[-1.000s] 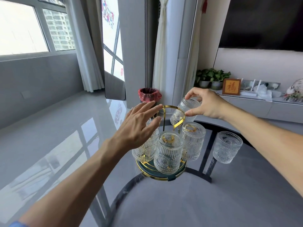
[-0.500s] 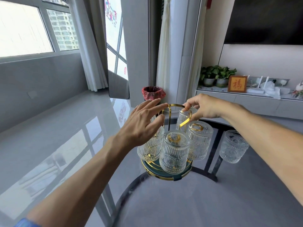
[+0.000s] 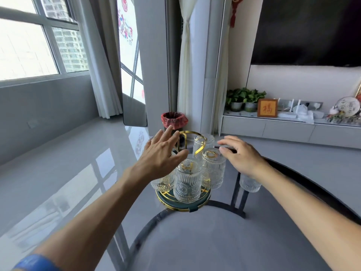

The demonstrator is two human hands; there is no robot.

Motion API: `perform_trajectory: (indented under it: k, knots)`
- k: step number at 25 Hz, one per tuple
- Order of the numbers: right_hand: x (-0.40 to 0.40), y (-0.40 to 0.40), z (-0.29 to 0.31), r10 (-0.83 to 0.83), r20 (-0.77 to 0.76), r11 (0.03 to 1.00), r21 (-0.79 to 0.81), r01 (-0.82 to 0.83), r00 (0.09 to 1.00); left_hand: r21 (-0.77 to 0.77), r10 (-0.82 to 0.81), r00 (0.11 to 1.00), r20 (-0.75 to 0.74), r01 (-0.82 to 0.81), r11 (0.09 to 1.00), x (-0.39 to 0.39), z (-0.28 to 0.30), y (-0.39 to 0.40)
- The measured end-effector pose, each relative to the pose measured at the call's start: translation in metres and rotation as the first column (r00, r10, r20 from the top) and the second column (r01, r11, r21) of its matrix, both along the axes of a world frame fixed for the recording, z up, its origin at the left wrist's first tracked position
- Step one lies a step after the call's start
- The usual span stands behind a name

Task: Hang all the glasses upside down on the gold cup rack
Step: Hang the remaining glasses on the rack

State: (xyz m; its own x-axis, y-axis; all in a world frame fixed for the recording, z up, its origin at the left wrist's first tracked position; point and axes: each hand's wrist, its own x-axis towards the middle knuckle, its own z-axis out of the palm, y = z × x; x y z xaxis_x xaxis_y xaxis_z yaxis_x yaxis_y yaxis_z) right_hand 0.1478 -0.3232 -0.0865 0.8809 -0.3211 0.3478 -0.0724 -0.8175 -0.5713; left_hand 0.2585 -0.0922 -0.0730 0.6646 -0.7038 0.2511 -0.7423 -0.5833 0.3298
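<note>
**Both hands open over the loaded gold cup rack**

The gold cup rack stands on the round glass surface, its dark green base ringed in gold and its looped gold handle rising at the centre. Ribbed clear glasses hang on it upside down: the front glass nearest the camera, a right glass just beside it, a rear glass behind the handle, and a left glass mostly hidden under the left hand. A further ribbed glass stands off the rack on the surface to the right, largely covered by the right wrist; whether it is upright or inverted cannot be told.

The left hand is spread flat, fingers apart, above the left side of the rack, gripping nothing. The right hand is held loosely open, palm down, just beside the right glass and above the loose glass, also empty.

A red-lined bin sits on the floor behind the rack.
</note>
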Motion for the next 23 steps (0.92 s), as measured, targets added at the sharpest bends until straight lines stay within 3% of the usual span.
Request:
perform_trajectory:
  k: [3,6,9,13,16,19,23]
  knots:
    - [-0.055,-0.003,-0.016,-0.016,-0.063,1.0,-0.018,0.015,0.998,-0.132,-0.045,0.974,0.222,0.075,0.988,-0.049,-0.009,-0.008]
    - [-0.096,-0.001,-0.026,-0.019,-0.148,1.0,-0.023,0.016,0.989,-0.202,-0.168,0.953,0.253,0.221,0.954,-0.11,-0.043,-0.021]
    - [-0.13,-0.001,-0.028,-0.03,-0.157,0.999,-0.026,0.026,0.987,-0.019,-0.244,0.959,0.143,0.249,0.968,-0.152,-0.088,-0.032]
    - [-0.159,-0.01,-0.034,-0.055,-0.156,0.999,-0.006,0.054,0.986,0.23,-0.192,0.976,-0.102,0.211,0.95,-0.153,-0.13,-0.038]
    - [-0.166,-0.021,-0.045,-0.133,-0.171,0.991,0.005,0.136,0.976,0.345,-0.15,0.983,-0.106,0.177,0.922,-0.146,-0.153,-0.043]
    - [-0.157,-0.03,-0.063,-0.239,-0.15,0.97,0.016,0.244,0.959,0.366,-0.141,0.988,-0.056,0.152,0.918,-0.136,-0.167,-0.05]
    - [-0.122,-0.035,-0.085,-0.379,-0.035,0.902,0.211,0.377,0.925,0.347,-0.165,0.986,-0.012,0.159,0.924,-0.128,-0.175,-0.055]
